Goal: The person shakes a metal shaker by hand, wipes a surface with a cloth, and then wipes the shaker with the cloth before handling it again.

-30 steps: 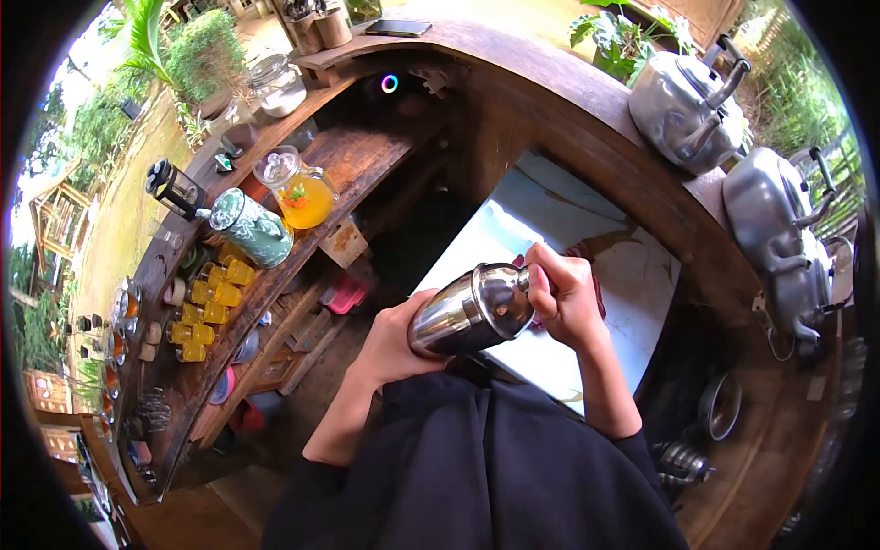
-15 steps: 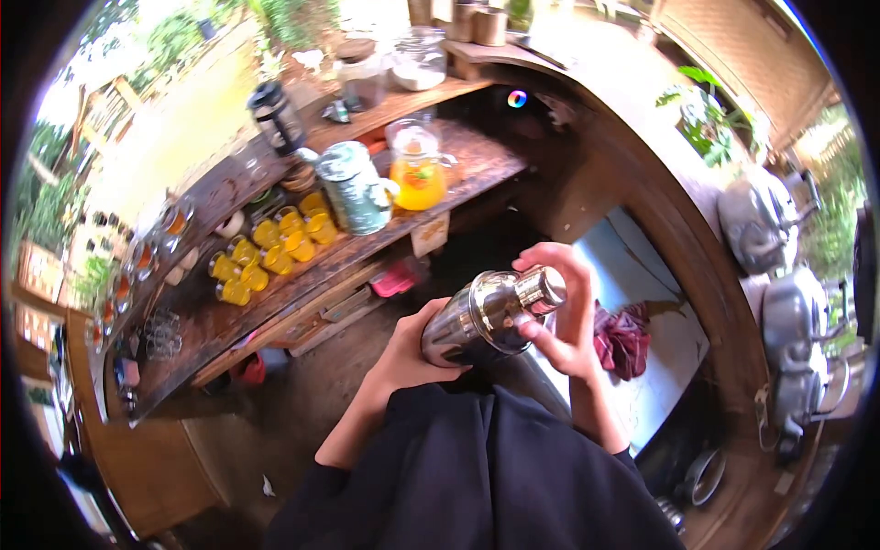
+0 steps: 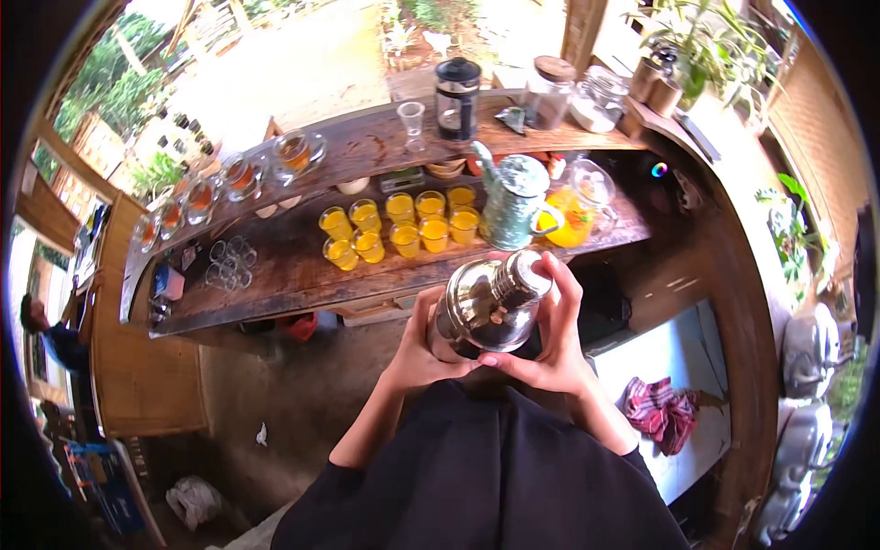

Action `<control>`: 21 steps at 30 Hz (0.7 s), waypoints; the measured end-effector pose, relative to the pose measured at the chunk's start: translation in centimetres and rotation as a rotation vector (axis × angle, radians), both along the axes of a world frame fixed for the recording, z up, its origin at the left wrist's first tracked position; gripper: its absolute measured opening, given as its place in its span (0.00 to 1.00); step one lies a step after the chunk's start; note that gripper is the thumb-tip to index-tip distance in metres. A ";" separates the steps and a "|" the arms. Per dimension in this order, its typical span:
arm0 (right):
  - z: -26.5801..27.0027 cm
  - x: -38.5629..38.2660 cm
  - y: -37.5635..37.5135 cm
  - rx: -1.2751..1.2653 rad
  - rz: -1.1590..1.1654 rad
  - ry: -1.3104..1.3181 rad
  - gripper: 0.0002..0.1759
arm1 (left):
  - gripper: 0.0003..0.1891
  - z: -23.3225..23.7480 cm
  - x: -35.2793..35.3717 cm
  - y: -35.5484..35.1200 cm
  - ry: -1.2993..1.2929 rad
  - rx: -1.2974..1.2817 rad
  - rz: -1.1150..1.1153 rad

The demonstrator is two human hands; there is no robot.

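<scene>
The metal shaker (image 3: 486, 312) is clasped by the left hand (image 3: 417, 350) and right hand (image 3: 561, 350); its base is hidden, a person (image 3: 64, 344) only partly seen.

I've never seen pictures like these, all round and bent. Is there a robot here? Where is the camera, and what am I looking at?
No robot here: these are a person's own bare hands. The camera is worn on the head, looking forward and down, so you see roughly what that person sees. The picture looks curved, with dark corners.

The left hand and right hand together hold a shiny metal shaker, tilted, in front of a dark top.

Beyond it is a wooden counter. On it stand small glasses of yellow-orange drink, a speckled green pot and a glass jug of orange drink. To the right, a crumpled red cloth lies on a pale surface.
</scene>
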State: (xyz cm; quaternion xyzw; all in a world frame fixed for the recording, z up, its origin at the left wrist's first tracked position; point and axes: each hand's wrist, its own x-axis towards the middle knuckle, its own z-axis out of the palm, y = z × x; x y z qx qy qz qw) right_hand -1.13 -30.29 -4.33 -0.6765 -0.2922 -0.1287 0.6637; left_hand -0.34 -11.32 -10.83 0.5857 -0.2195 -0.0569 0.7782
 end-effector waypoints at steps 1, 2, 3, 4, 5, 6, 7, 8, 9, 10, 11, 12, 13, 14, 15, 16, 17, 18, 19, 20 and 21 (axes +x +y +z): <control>-0.3 0.6 0.8 0.002 0.021 0.002 0.60 | 0.53 0.1 0.4 0.8 -0.019 -0.004 0.001; -0.6 1.3 1.6 0.004 0.047 -0.012 0.59 | 0.53 -0.3 0.8 1.7 -0.018 -0.002 0.024; -0.9 1.9 2.4 0.006 0.075 -0.027 0.59 | 0.53 -1.1 1.4 2.5 -0.083 0.039 0.082; -1.0 2.6 3.2 0.007 0.100 -0.024 0.59 | 0.53 -1.6 1.8 3.2 -0.147 0.081 0.141; -1.1 3.3 4.2 0.038 0.117 -0.086 0.58 | 0.53 -1.9 1.9 3.7 -0.145 0.083 0.166; -1.1 3.9 5.1 0.070 0.134 -0.148 0.57 | 0.53 -2.1 1.9 4.0 -0.025 -0.024 0.225; -1.2 4.4 5.9 0.078 0.081 -0.197 0.56 | 0.53 -2.4 2.1 4.1 0.093 -0.134 0.282; -1.2 5.0 6.3 0.038 0.065 -0.259 0.57 | 0.49 -3.1 2.2 4.3 0.127 -0.253 0.318; -1.3 5.6 6.7 -0.001 0.050 -0.323 0.58 | 0.49 -3.4 2.0 4.4 0.123 -0.255 0.343; -1.5 6.1 7.4 0.085 0.023 -0.339 0.55 | 0.44 -3.2 1.7 4.3 0.246 -0.369 0.349; -1.7 6.7 7.6 0.089 0.052 -0.339 0.55 | 0.39 -2.4 1.7 4.1 0.366 -0.486 0.355; -1.8 7.3 7.8 0.036 0.056 -0.307 0.54 | 0.28 -1.3 1.8 3.5 0.486 -0.592 0.401; -2.1 8.0 8.1 -0.015 0.060 -0.274 0.54 | 0.28 -1.9 2.0 3.9 0.476 -0.599 0.432; -2.9 8.7 8.6 0.007 0.077 -0.243 0.52 | 0.26 -3.2 2.1 4.5 0.618 -0.801 0.401; -3.6 9.4 8.9 0.007 0.081 -0.257 0.51 | 0.25 -4.3 2.2 5.1 0.751 -1.007 0.361; -2.8 9.6 9.1 0.017 0.066 -0.354 0.51 | 0.26 -4.5 2.3 5.7 0.683 -1.095 0.318; -1.6 9.8 9.3 0.029 0.051 -0.451 0.50 | 0.26 -2.7 2.6 5.6 0.657 -1.105 0.350; -0.8 10.2 10.0 0.184 0.050 -0.616 0.49 | 0.25 -0.5 2.7 5.6 0.520 -1.052 0.359; -0.2 10.4 10.5 0.201 0.082 -0.614 0.49 | 0.25 2.0 2.8 5.4 0.390 -0.990 0.368; 0.3 10.6 10.8 0.314 0.177 -0.507 0.50 | 0.23 3.8 3.1 5.5 0.270 -0.910 0.380; 0.8 10.8 10.9 0.422 0.270 -0.394 0.53 | 0.23 4.2 3.8 5.8 0.256 -0.908 0.407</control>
